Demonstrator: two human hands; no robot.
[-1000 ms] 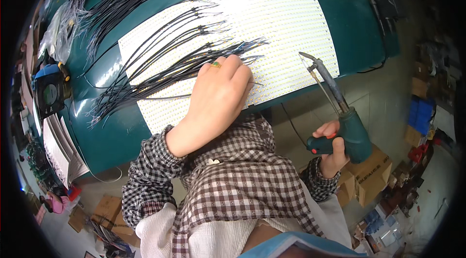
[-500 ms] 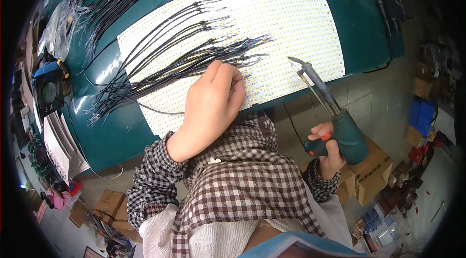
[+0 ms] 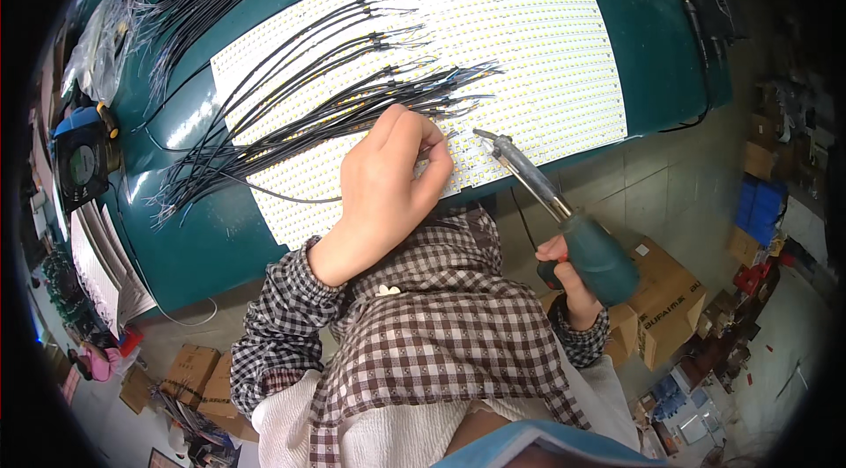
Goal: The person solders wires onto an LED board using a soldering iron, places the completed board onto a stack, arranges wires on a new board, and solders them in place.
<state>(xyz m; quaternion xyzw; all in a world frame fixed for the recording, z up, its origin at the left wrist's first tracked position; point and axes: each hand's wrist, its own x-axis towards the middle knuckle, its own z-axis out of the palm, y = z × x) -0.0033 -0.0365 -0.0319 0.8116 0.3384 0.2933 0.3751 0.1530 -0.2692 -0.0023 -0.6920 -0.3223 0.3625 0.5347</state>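
I have my left hand (image 3: 388,173) narrowed in a pinch on what looks like a thin, black-sheathed cable (image 3: 295,198), over the near edge of the flat white board with yellow dots (image 3: 538,27) on the green desk (image 3: 216,248). I judge the cable light and limp, best gripped close to its end. My right hand (image 3: 577,293) wraps the grip of a dark-green, metal-barrelled soldering iron (image 3: 601,258) to the right, probably heavier and stiff, safest held there.

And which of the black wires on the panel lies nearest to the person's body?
The lone wire that curves to the left hand, below the rest; the other wires lie farther up the panel.
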